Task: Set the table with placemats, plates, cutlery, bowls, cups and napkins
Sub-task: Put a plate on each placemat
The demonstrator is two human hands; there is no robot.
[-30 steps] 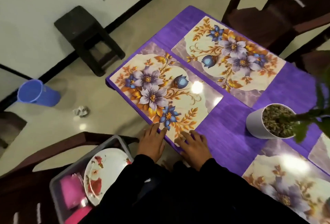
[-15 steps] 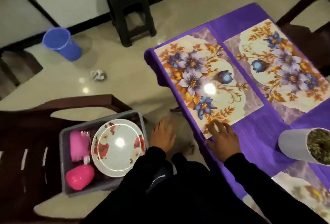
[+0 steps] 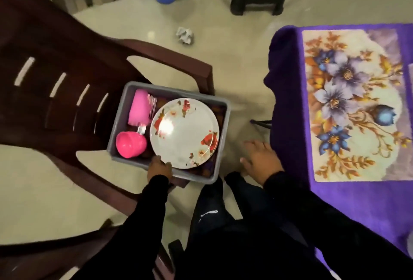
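**Left hand at the plate's rim, over the tub**

Nearest the camera, the left hand [image 3: 159,168] reaches into the grey tub [image 3: 223,123] and touches the near edge of the top plate [image 3: 184,132]; the fingertips are hidden under the rim, so I cannot tell whether they have closed on it. The right hand [image 3: 260,159] hangs free between tub and table [image 3: 288,101], fingers loosely spread, holding nothing.

Likely risks: the plate seems to lie on at least 1 more, so a 1-handed lift by the edge could drag the lower one or let the glossy rim slip. The tub sits toward the front of the brown chair [image 3: 67,92] seat, and a downward press on its near wall might tip it.

In the tub, left of the plates, are a pink cup [image 3: 130,144] lying on its side, a pink stack [image 3: 140,107], perhaps cups, and some pale cutlery [image 3: 153,104], too blurred to name.

Farther right, a floral placemat [image 3: 355,105] lies flat on the purple tablecloth, bare.
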